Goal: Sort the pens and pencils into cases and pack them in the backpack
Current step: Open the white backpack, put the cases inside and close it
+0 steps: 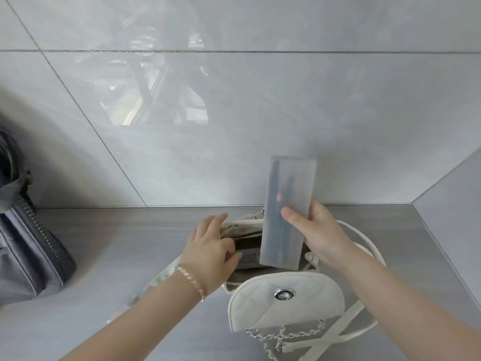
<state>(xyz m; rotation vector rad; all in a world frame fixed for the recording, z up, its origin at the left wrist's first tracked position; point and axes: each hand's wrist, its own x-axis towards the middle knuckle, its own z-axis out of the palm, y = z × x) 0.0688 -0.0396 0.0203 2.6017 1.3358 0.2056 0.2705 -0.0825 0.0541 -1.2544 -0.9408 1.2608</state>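
A small white quilted backpack (pixel 283 300) stands on the grey counter, its flap folded toward me and its mouth open. My right hand (pixel 316 235) grips a frosted translucent pencil case (pixel 286 212) by its right side, thumb across the front. The case stands upright with its lower end in the backpack's mouth, and dark pens show faintly through it. My left hand (pixel 210 246) holds the left rim of the opening, with the thumb tucked inside and the fingers spread over the edge.
A dark grey zipped bag (pixel 28 246) lies at the left edge of the counter (pixel 117 256). Tiled wall (pixel 234 113) rises directly behind the backpack and at the right. A pale patterned fabric item (pixel 161 274) lies under my left forearm. White straps and a chain (pixel 286 337) trail from the backpack toward me.
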